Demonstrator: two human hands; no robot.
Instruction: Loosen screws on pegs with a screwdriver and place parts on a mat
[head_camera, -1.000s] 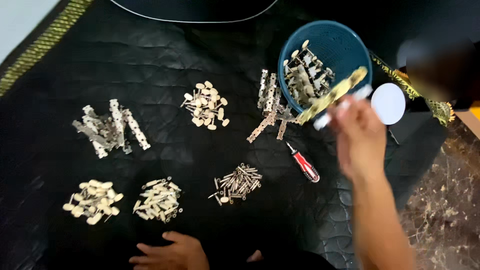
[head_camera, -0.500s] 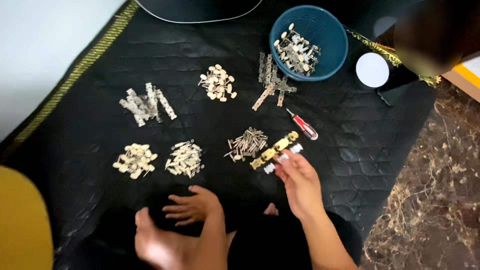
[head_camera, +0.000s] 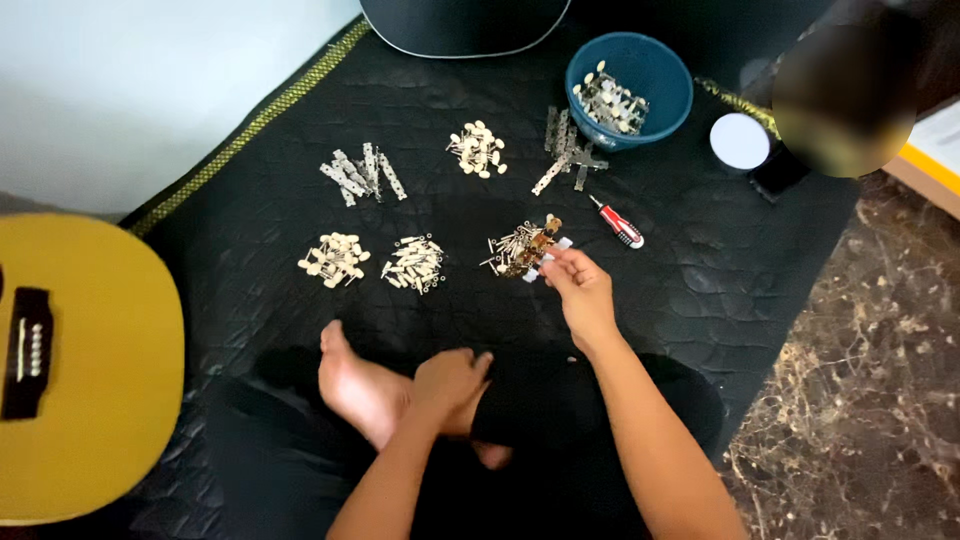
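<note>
Right hand (head_camera: 580, 290) grip clenched on brass tuner strip (head_camera: 538, 250) above screw pile (head_camera: 510, 248) on black mat (head_camera: 250, 250); left hand (head_camera: 450, 380) released, resting on leg; red screwdriver (head_camera: 618, 224) near.

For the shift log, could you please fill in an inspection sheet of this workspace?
Surface: black quilted mat with a gold edge, on the floor.
Job's things: right hand holds a brass strip over a pile of metal parts.
Clutter: five more piles of small parts; blue bowl of parts; red screwdriver; white lid.
Hands: left hand rests on the person's leg, empty.
Cables: nothing seen.
Surroundings: yellow guitar at left; marble floor at right; pale wall.
</note>
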